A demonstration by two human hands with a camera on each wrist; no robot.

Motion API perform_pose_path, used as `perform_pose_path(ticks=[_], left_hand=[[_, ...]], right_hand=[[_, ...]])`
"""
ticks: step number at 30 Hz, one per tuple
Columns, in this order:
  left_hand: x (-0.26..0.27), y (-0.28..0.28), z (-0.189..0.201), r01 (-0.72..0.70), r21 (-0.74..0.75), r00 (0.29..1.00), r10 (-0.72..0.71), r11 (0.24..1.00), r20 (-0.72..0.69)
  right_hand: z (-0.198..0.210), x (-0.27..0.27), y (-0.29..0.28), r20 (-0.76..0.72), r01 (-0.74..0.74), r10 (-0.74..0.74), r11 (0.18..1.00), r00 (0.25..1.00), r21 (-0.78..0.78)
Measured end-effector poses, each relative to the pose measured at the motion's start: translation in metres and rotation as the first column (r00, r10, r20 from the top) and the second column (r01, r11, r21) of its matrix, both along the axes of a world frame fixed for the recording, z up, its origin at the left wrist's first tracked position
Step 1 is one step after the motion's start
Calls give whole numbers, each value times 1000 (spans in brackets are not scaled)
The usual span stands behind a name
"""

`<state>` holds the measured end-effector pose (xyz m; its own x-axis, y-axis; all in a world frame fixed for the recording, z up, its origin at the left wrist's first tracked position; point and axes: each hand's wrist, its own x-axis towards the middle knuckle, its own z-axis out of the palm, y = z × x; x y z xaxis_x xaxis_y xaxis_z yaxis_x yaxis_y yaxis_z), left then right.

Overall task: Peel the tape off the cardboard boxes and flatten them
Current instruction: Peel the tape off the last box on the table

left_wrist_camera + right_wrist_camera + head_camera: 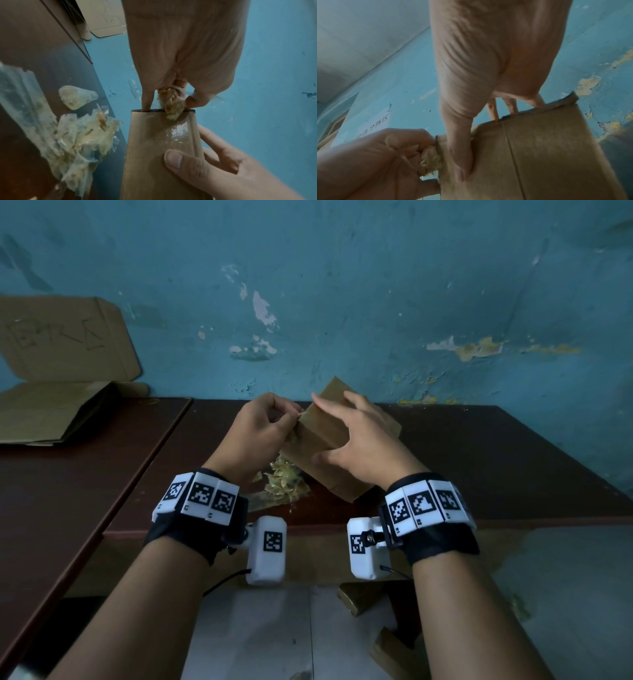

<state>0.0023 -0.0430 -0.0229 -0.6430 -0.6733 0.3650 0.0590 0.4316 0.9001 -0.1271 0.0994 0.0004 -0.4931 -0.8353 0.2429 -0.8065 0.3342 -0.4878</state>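
Observation:
A small brown cardboard box (320,440) stands tilted on the dark table (479,467), near the wall. My right hand (356,440) grips it from above, thumb on the near face (462,155) and fingers over the far edge. My left hand (270,422) pinches a crumpled wad of clear tape (173,106) at the box's left end (159,128); the wad (429,161) is still stuck to the cardboard. A glossy strip of tape (178,134) stays on the box face.
A pile of peeled tape scraps (287,481) lies on the table just in front of the box, also the scraps (77,135). Flattened cardboard (58,409) lies on the left table, another sheet (65,340) leaning on the blue wall. Cardboard pieces (363,597) lie on the floor.

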Motion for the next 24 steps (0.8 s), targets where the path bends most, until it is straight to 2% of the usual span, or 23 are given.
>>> perform_pose_path(ticks=[7, 10, 18, 24], left_hand=[[3, 11, 2, 103, 153, 993, -93, 983, -76], [2, 12, 0, 153, 243, 984, -126, 958, -123], [0, 16, -1, 267, 359, 946, -172, 894, -275], [2, 18, 4, 238, 378, 960, -158, 895, -230]], right_hand=[[1, -1, 1, -5, -17, 17, 1000, 1000, 11], [2, -1, 3, -2, -22, 22, 1000, 1000, 20], [4, -2, 5, 50, -55, 54, 998, 997, 17], [4, -1, 5, 58, -66, 65, 998, 996, 13]])
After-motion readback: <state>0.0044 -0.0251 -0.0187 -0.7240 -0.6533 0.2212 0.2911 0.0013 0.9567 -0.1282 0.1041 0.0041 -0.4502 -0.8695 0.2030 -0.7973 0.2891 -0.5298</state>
